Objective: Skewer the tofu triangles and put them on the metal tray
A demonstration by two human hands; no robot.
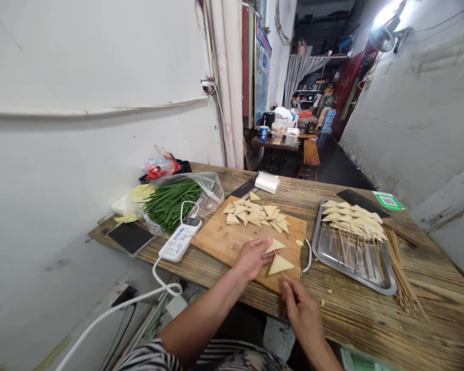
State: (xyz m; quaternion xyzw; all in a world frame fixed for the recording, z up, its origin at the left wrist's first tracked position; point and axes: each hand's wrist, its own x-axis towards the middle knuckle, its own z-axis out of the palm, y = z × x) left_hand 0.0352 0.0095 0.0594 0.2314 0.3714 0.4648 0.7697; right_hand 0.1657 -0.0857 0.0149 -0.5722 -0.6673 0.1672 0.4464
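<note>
My left hand (253,257) pinches a pale triangular slice (275,246), which looks like tofu, above the front of the wooden cutting board (212,239). My right hand (302,304) is closed on the lower end of a thin wooden skewer (282,275). A second triangular slice (281,265) is threaded on that skewer, just below the slice in my left fingers. Farther back on the board lies a loose pile of similar triangles (255,214). To the right, a metal tray (320,247) holds rows of skewered triangles (351,216).
Bare skewers (400,268) lie along the tray's right side. Left of the board are a white power strip (181,239) with a cable, a bag of green chives (172,201) and a dark phone (130,237). A white box (267,182) stands behind the board. A person sits far back.
</note>
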